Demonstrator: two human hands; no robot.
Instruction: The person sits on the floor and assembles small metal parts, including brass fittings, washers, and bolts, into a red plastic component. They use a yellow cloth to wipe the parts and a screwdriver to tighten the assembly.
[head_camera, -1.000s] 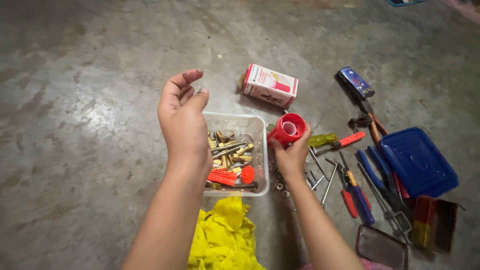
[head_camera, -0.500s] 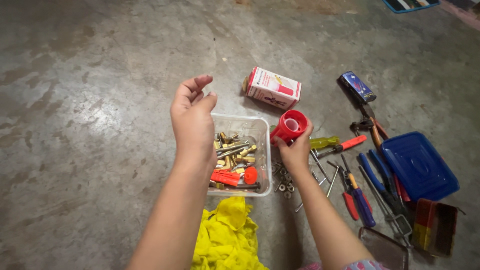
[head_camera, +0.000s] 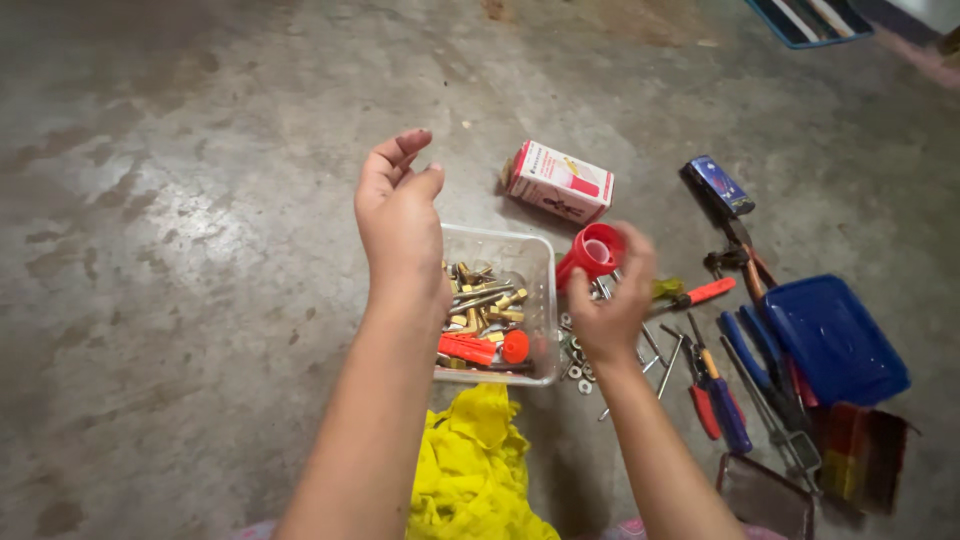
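R hand (head_camera: 607, 318) grips a red roll of tape (head_camera: 592, 254) just beside the clear container (head_camera: 530, 262) of screws on the floor (head_camera: 180, 250). L hand (head_camera: 398, 215) hovers above container, fingers loosely curled, holding nothing.

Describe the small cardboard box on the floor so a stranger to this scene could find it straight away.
Start at the clear plastic tub of brass fittings on the concrete floor, in front of the left hand. Just beyond its far right corner lies the small cardboard box, on its side. It is the only white and red carton; the red thing nearby is a round cap in the right hand.
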